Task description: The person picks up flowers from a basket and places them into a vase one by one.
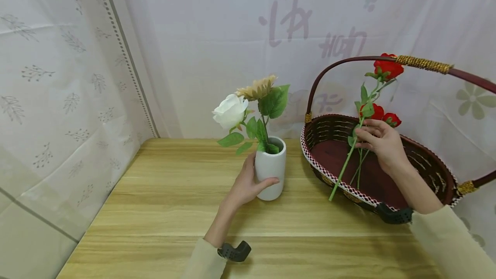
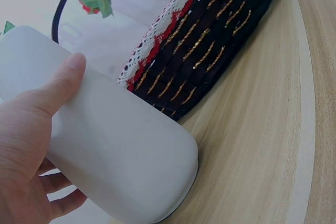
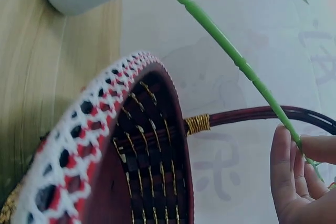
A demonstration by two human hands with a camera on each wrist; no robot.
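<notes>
My left hand (image 1: 246, 186) grips a white vase (image 1: 271, 171) standing on the table, thumb across its front. A white rose (image 1: 230, 112) and a beige flower (image 1: 257, 88) with green leaves stand in it. Over the wicker basket (image 1: 314, 163), my right hand (image 1: 381, 144) pinches the green stem of a red rose (image 1: 389, 69). That stem slants, its bare lower end past the basket's near rim. In the right wrist view, thumb and fingers meet on the stem (image 3: 226, 45). Two more red blooms (image 1: 391, 119) show behind the hand, with thin stems below them inside the basket.
The basket's dark red handle (image 1: 341, 62), wrapped in gold cord, arches high above it. White and red lace edges its rim. Around the wooden table (image 1: 162, 210) hang pale printed curtains (image 1: 201, 33). Each wrist wears a black strap mount (image 1: 234, 252).
</notes>
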